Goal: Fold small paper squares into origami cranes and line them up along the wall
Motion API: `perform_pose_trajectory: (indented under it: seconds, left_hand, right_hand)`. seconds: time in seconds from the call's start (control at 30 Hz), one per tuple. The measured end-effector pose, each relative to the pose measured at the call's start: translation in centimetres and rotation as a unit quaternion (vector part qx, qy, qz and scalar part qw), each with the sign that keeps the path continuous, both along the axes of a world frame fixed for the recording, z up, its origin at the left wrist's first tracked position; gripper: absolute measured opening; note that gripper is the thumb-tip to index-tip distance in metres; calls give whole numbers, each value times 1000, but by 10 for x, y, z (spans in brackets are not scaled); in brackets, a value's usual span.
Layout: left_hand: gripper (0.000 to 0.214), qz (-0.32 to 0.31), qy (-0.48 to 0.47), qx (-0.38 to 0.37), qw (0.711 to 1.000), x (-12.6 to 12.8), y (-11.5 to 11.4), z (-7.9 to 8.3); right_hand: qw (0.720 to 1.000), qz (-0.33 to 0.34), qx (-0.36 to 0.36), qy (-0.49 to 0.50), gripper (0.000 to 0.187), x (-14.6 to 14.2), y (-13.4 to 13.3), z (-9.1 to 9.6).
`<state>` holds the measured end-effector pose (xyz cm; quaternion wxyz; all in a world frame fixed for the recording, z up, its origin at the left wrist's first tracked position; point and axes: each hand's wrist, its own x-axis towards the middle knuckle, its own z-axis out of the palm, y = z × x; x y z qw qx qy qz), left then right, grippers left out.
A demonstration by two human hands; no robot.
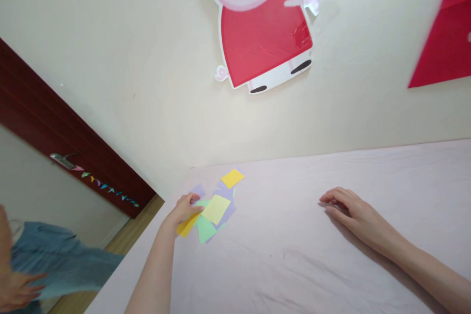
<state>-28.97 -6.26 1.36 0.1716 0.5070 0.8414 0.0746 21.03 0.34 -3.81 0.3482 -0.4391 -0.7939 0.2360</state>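
My left hand (186,209) is at the left side of the cloth-covered table, over a loose pile of coloured paper slips. Its thumb and forefinger are apart; the thumb tip touches the edge of a pale yellow paper (217,209). Beneath and around it lie a green paper (206,230), purple papers (228,212) and an orange-yellow paper (187,224) partly under the hand. Farther back, another yellow paper (232,177) rests on a purple one. On the right, my right hand (346,206) rests near the cloth, fingers loosely bent, thumb a little apart, holding nothing.
A pale pink cloth (279,265) with wrinkles covers the table, which meets a wall. A pig cutout (265,34) and a red sheet (445,34) hang there. At left are a door handle (62,160), a small string of coloured flags (105,186) and a person in jeans (59,255).
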Motion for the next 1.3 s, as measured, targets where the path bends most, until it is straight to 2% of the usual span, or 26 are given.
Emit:
perform_pose_trajectory:
  seconds: [0.23,0.37,0.53,0.77,0.97,1.07,1.13,1.2,1.3]
  left_hand:
    - [34,-5,-50,-35,998,0,15,4]
    - [34,13,-79,-23,997,4,17,6]
    - [34,36,-97,14,995,8,14,13]
    - [33,43,-98,63,992,15,14,33]
    - [33,31,-58,162,985,26,15,48]
    - [19,24,-4,218,976,34,15,60]
    - [19,14,40,260,965,48,16,65]
    - [27,-16,68,307,949,77,16,63]
    - [27,-134,56,324,935,151,11,40]
  right_hand:
    - [1000,-5,-15,19,20,-1,1,3]
    - [1000,-5,-20,21,20,-1,1,4]
    - [999,-11,-28,23,20,-2,1,6]
    - [999,-13,-33,35,19,-2,-1,6]
    - [998,-21,-36,36,20,-3,-2,8]
    - [998,-23,-35,38,21,-3,-1,7]
    - [998,-24,-37,41,21,-2,-1,7]
    - [998,-30,-35,42,22,-2,-2,8]
    - [999,-23,9,35,25,-4,-8,14]
